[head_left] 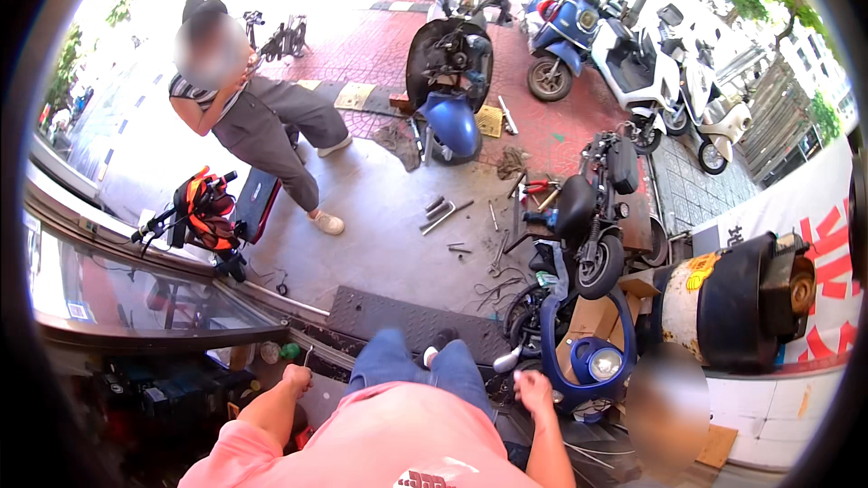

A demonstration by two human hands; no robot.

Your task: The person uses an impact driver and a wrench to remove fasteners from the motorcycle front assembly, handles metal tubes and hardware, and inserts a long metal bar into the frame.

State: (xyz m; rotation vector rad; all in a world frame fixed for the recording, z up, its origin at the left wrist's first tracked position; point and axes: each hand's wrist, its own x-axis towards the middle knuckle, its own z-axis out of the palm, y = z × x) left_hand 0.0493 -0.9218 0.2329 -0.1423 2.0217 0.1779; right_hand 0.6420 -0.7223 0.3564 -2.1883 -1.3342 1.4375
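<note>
While facing the dark ramp plate [416, 321], grasps a thin metal tool [309, 359] in the left hand [295, 380], to the near left of that plate. Cannot make out the tool's exact kind. Has the right hand [534, 390] curled to the plate's near right; cannot tell whether pinching something small or nothing. Wears a pink shirt [362, 434] and, close to the plate's near edge, blue jeans [384, 360]. Just right of the plate, near the right hand, has a blue scooter panel [549, 330] with a round headlight [605, 363], and a cardboard box [590, 319] showing through the panel's opening. Past the plate, sees metal tools [441, 215] strewn over grey floor [371, 199]; to its far right, a black motorbike [580, 205], and to its far left, an orange-and-black bag [206, 208]. Beyond these, well apart from the plate, sees a person [271, 122] in grey trousers to its left, a partly stripped blue scooter [448, 124] straight ahead and a white scooter [633, 72] far to its right.
</note>
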